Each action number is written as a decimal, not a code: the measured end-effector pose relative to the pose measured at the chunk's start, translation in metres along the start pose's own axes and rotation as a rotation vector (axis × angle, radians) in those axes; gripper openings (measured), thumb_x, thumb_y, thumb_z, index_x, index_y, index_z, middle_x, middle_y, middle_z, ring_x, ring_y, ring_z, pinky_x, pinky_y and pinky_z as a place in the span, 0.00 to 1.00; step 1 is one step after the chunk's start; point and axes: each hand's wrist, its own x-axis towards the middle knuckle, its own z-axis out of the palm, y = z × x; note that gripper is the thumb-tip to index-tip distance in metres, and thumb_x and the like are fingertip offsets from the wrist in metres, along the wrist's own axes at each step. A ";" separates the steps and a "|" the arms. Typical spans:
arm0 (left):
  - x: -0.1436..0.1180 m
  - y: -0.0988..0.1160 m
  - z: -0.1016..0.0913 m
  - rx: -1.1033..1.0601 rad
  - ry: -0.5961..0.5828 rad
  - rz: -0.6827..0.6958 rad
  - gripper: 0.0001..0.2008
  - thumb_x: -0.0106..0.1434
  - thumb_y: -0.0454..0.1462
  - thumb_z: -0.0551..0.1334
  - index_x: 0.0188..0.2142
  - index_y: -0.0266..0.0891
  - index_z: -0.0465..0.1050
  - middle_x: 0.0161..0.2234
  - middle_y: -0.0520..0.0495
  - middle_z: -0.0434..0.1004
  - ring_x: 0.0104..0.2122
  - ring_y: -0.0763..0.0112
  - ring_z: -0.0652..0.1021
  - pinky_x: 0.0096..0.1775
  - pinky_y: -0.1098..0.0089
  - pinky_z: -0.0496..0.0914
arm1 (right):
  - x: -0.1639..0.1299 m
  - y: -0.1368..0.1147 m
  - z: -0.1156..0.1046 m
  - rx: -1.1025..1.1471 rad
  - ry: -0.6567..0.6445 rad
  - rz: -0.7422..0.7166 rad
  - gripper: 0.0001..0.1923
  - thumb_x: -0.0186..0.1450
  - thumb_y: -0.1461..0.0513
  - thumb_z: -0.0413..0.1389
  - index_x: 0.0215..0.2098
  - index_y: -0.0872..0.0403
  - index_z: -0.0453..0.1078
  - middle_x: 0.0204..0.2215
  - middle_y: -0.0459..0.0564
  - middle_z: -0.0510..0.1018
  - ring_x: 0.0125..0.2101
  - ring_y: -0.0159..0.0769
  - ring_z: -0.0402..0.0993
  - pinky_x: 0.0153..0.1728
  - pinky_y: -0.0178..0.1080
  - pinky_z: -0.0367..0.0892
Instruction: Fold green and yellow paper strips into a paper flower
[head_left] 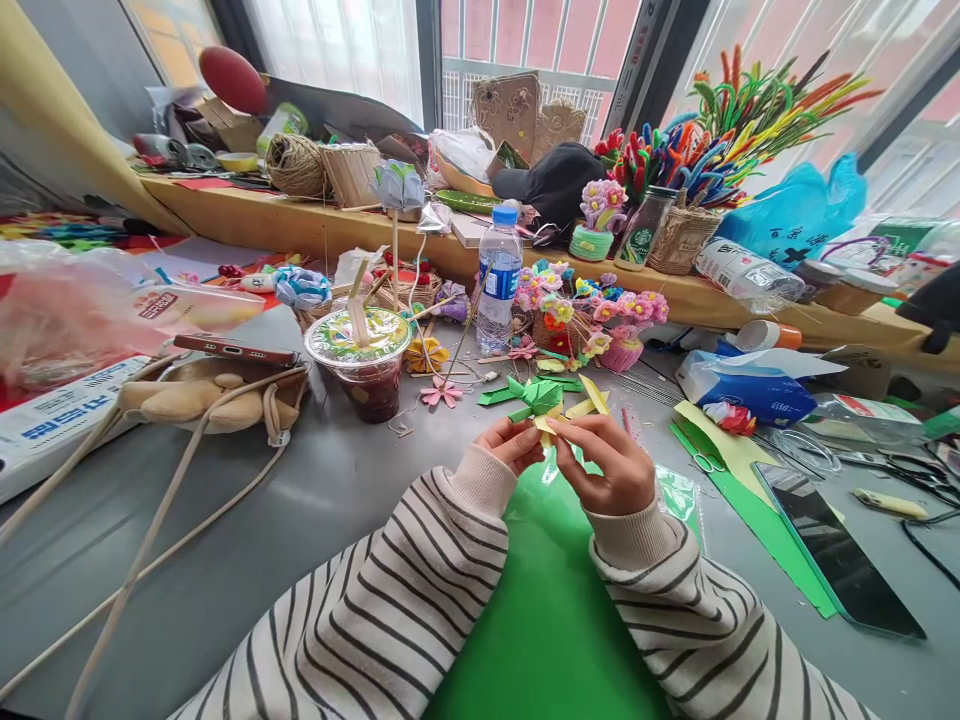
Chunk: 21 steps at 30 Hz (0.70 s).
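Between the fingertips of both hands is a small piece of yellow paper (pixel 550 428), which looks folded. My left hand (pixel 512 445) pinches it from the left. From the right, my right hand (pixel 609 465) grips it with thumb and forefinger, the other fingers curled. Just beyond the fingers lies a green folded paper piece (pixel 534 396), with pointed strips spreading outward. Close to it on the right are yellow paper strips (pixel 589 398). A shiny green sheet (pixel 555 600) runs under my wrists toward my body. The exact folds of the held paper are partly covered by fingers.
A lidded drink cup (pixel 360 365) and a water bottle (pixel 499 280) stand beyond my hands. To the right lie a phone (pixel 840 550), green paper (pixel 765 540) and scissors (pixel 900 470). A bag with cords (pixel 210 395) is at left. Crafts crowd the wooden ledge (pixel 420 245).
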 end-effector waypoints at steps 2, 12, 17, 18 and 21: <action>0.000 0.000 -0.001 0.031 -0.002 0.029 0.11 0.36 0.33 0.67 0.22 0.33 0.70 0.20 0.51 0.72 0.19 0.79 0.70 0.28 0.73 0.65 | 0.000 -0.001 0.002 0.055 0.013 0.091 0.12 0.52 0.68 0.52 0.35 0.52 0.69 0.26 0.47 0.71 0.24 0.27 0.66 0.22 0.31 0.66; 0.003 -0.010 -0.011 0.273 -0.004 0.323 0.07 0.43 0.36 0.64 0.24 0.35 0.70 0.18 0.54 0.69 0.21 0.79 0.69 0.28 0.76 0.64 | -0.003 0.000 0.004 -0.097 -0.013 -0.028 0.13 0.51 0.68 0.53 0.36 0.54 0.68 0.29 0.50 0.75 0.31 0.32 0.69 0.32 0.35 0.68; 0.002 -0.009 -0.010 0.273 0.018 0.342 0.08 0.42 0.36 0.65 0.24 0.35 0.70 0.21 0.52 0.71 0.23 0.77 0.71 0.30 0.74 0.65 | -0.006 0.003 0.004 -0.072 -0.027 -0.059 0.15 0.54 0.69 0.51 0.40 0.53 0.67 0.32 0.51 0.75 0.32 0.31 0.71 0.32 0.35 0.69; 0.002 -0.009 -0.010 0.262 0.022 0.330 0.09 0.42 0.36 0.65 0.24 0.35 0.70 0.22 0.52 0.71 0.23 0.76 0.71 0.30 0.73 0.65 | -0.007 0.004 0.005 -0.067 -0.039 -0.065 0.15 0.54 0.69 0.51 0.40 0.53 0.66 0.32 0.51 0.75 0.32 0.31 0.71 0.33 0.34 0.69; 0.002 -0.009 -0.011 0.234 0.037 0.290 0.10 0.41 0.36 0.65 0.25 0.35 0.70 0.23 0.51 0.72 0.24 0.75 0.72 0.32 0.71 0.66 | -0.008 0.005 0.005 -0.049 -0.081 -0.063 0.16 0.55 0.69 0.50 0.41 0.53 0.66 0.33 0.51 0.75 0.33 0.31 0.71 0.33 0.35 0.69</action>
